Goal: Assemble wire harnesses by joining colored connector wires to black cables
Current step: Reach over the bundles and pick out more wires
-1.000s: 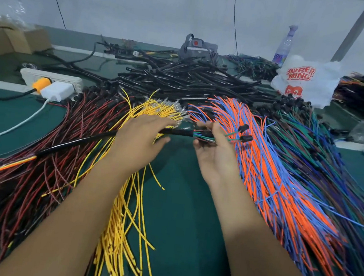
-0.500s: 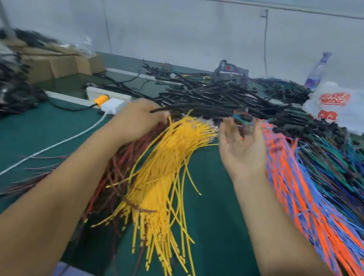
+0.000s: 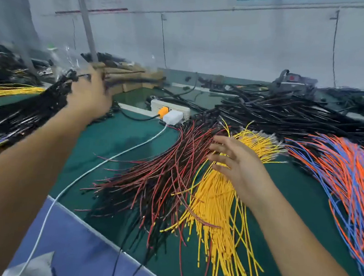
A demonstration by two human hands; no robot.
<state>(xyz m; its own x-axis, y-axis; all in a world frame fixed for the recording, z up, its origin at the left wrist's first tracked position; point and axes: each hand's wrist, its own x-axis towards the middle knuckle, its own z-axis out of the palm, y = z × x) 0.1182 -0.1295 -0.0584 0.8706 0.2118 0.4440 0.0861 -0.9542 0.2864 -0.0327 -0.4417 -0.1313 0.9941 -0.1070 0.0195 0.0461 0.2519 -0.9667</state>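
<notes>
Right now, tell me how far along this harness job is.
Done: a heap of black finished harnesses lies at the far left, where the left hand reaches; its grip is blurred. In hand: nothing; the right hand hovers open over the yellow wires. Left: big piles of red-black wires, orange-blue wires and black cables.

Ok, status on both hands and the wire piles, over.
Left hand open at far-left black harness pile. Right hand open over yellow wires, holding nothing. Charger cable crosses the mat.
</notes>
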